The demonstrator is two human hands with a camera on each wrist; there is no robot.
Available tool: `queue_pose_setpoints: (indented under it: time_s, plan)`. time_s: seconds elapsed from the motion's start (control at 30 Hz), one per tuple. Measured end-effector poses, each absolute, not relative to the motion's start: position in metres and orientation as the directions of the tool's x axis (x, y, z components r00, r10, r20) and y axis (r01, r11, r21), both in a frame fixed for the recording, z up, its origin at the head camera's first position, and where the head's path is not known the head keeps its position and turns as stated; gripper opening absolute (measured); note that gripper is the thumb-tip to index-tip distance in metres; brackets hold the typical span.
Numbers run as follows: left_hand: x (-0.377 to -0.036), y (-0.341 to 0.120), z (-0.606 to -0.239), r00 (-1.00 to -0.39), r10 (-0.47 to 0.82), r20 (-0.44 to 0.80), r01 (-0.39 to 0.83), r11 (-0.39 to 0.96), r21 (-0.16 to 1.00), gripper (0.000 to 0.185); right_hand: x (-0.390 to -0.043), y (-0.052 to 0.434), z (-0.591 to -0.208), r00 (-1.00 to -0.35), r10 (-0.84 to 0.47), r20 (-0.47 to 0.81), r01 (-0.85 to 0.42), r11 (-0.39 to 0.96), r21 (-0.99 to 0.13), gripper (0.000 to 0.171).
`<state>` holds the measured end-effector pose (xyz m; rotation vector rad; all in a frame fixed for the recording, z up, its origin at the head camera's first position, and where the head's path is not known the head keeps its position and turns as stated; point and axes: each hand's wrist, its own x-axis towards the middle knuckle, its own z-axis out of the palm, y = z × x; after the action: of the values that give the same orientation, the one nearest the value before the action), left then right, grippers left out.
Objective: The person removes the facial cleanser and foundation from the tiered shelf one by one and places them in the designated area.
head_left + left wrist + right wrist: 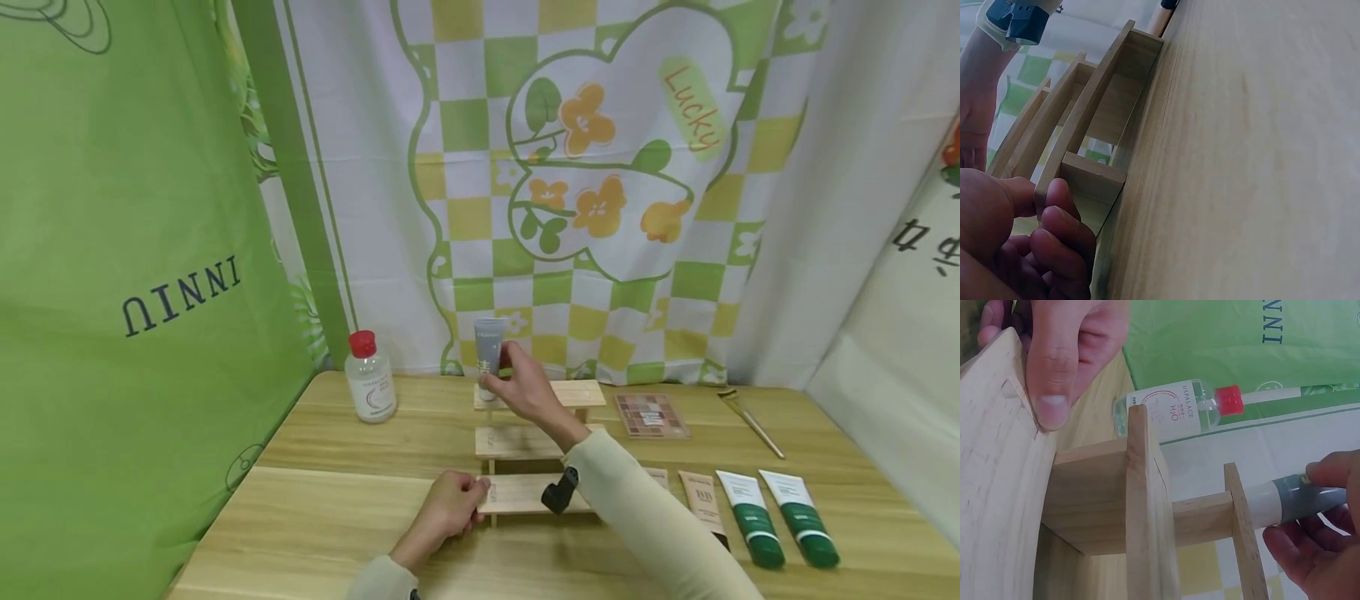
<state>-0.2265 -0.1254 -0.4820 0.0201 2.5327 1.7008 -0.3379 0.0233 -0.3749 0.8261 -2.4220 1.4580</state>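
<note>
A three-tier wooden step rack (525,493) stands on the table in the head view. My left hand (447,507) pinches the left end of its lowest step, with the thumb on top and curled fingers beneath in the left wrist view. At the top step, my right hand (527,385) grips a grey-blue tube (490,346) with a white cap. The tube is upright, cap down, at the left end of that step. In the right wrist view the tube's white cap (1264,505) meets the top board, and thumb and fingers hold its grey body.
Left of the rack stands a clear bottle (371,385) with a red cap. To the right lie an eyeshadow palette (652,416), a brush (752,423), a beige BB tube (702,500) and two green-and-white tubes (752,518). Curtains (480,183) hang behind the table.
</note>
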Motion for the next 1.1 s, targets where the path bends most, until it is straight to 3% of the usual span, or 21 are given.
queue_pose_setpoints:
  time_s: [0.7,1.1]
  plan:
    - [-0.228,-0.109,-0.482,-0.990,0.121,-0.069,-0.018,0.380,0.925,0.033,-0.328,0.048,-0.378,-0.830,-0.314,0.462,-0.557,0.400,-0.728,0.033]
    - [-0.227,-0.124,-0.482,-0.994,0.102,-0.025,0.026,0.467,0.884,0.037,-0.303,0.139,-0.361,-0.826,-0.212,0.522,-0.561,0.390,-0.730,0.034]
